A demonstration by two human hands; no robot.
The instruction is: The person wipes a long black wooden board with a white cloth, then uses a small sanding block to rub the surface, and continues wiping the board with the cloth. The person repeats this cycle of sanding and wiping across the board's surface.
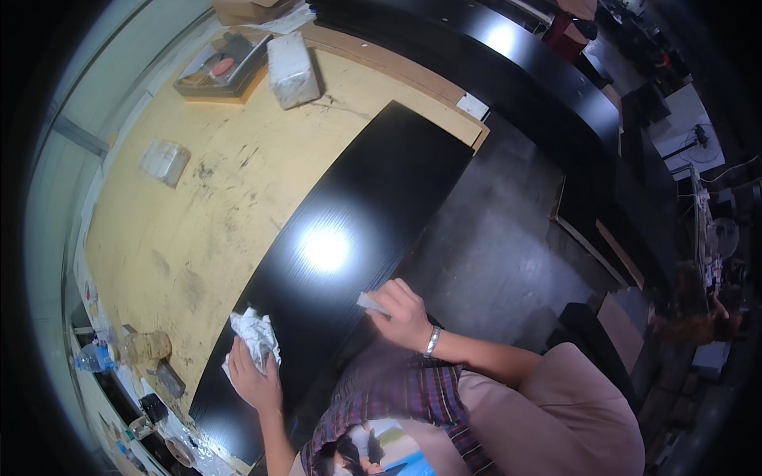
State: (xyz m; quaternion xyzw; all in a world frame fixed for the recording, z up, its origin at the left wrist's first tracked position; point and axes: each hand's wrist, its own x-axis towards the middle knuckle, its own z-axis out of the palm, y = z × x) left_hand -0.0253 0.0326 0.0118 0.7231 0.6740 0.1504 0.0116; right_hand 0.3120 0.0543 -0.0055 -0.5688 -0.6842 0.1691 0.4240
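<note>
A long, glossy black board (381, 170) lies along the near edge of the yellowish worktable, with a bright light reflected in its middle. My left hand (252, 377) is closed on a crumpled white cloth (258, 337), which rests on the board's near left part. My right hand (403, 313) pinches a small, flat, greyish-white piece (371, 303) at the board's near edge. What that piece is made of cannot be told. A metal bracelet circles my right wrist.
On the stained table (238, 198) lie two white wrapped blocks (292, 70) and a tray (218, 75) of small items. Plastic bottles (147, 347) stand at its left edge. Stacked black boards (476, 47) run along the far side. Another person (571, 32) is at the top right.
</note>
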